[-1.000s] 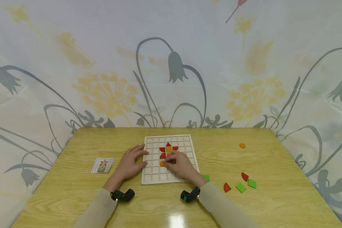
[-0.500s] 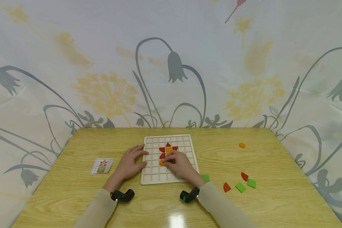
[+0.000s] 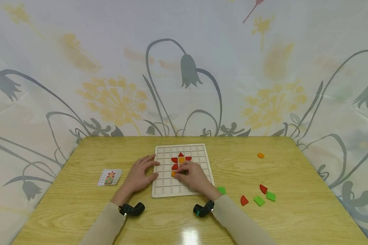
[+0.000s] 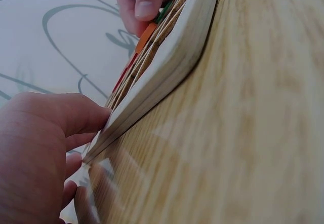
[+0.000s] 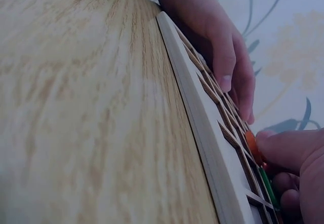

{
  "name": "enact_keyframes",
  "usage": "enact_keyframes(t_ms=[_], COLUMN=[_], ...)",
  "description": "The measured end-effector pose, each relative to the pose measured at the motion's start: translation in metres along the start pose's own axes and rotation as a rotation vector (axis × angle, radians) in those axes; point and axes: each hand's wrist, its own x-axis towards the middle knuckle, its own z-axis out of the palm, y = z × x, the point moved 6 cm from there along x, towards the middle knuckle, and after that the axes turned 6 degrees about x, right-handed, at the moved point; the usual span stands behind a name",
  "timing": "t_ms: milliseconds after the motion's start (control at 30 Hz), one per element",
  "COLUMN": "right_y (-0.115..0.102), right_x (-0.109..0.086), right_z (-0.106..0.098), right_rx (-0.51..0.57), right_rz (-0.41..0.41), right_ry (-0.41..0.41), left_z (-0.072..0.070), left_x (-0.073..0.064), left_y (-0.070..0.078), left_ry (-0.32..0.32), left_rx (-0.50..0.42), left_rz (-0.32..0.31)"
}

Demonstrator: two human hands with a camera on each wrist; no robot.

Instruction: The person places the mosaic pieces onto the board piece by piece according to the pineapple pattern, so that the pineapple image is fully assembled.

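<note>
My right hand [image 3: 195,177] pinches an orange round tile [image 3: 173,174] low over the white grid board [image 3: 168,191]; in the right wrist view the thumb lies on the orange tile [image 5: 252,145], and a green tile [image 5: 268,186] sits just beneath the fingers. With relaxed fingers, my left hand [image 3: 141,174] rests on the board's left edge. Its thumb touches the rim [image 4: 136,107] in the left wrist view. Set in the grid are a red triangle [image 3: 181,154], an orange square [image 3: 181,160] and red quarter-round tiles [image 3: 174,167]. My right hand covers part of the pattern.
Left of the board lies a pattern card [image 3: 109,177]. On the right are an orange round tile [image 3: 260,155], red quarter-rounds [image 3: 244,200] and green squares [image 3: 259,200]. One green square [image 3: 221,190] lies by my right wrist. A patterned cloth [image 3: 184,68] hangs behind the table.
The orange tile and my right fingertips have shifted very slightly left. My left hand stays in place on the board's edge.
</note>
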Motion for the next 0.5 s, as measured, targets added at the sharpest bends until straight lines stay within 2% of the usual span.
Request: enact_keyframes(t_ms=[300,400,500], right_y=[-0.004,-0.001,0.005], right_x=[0.0,-0.001,-0.002], right_z=[-0.001,-0.004,-0.011], right_rx=[-0.006,0.08,0.219], right_rz=[-0.013,0.001,0.022], right_ry=[0.004,0.013,0.031], left_z=[0.0,0.001,0.001], left_x=[0.0,0.0,0.0], left_y=[-0.001,-0.001,-0.001], left_ry=[0.002,0.001,0.003], left_rx=[-0.001,-0.001,-0.002], left_rz=[0.004,0.001,0.003])
